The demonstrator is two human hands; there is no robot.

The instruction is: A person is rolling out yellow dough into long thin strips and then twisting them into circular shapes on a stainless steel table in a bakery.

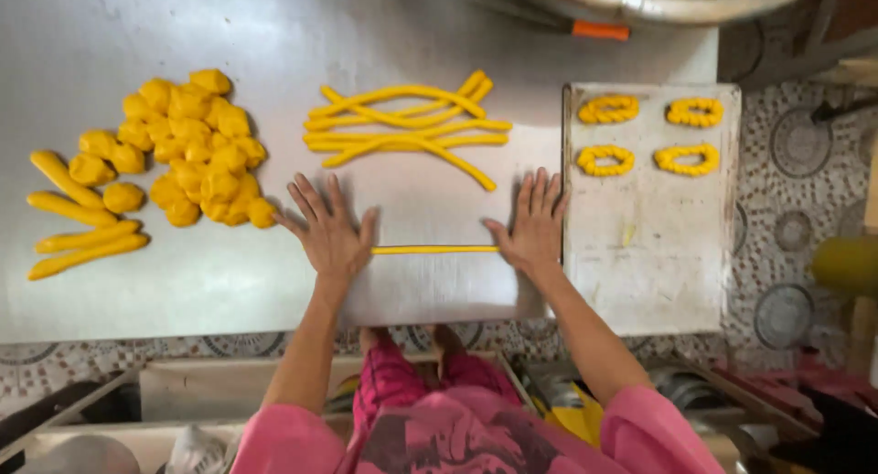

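A thin yellow dough rope [434,250] lies across the steel table [274,35] between my two hands. My left hand [331,231] presses flat on its left end, fingers spread. My right hand [533,225] lies flat on its right end, fingers together and stretched. Just beyond the hands sits a loose pile of several long dough ropes [407,126], crossed over one another.
A heap of yellow dough lumps [197,149] and several thick short dough rolls [78,222] lie at the left. A white tray [649,254] at the right holds several twisted dough rings [606,110]. A metal bowl [677,3] stands at the far edge. Patterned floor shows below.
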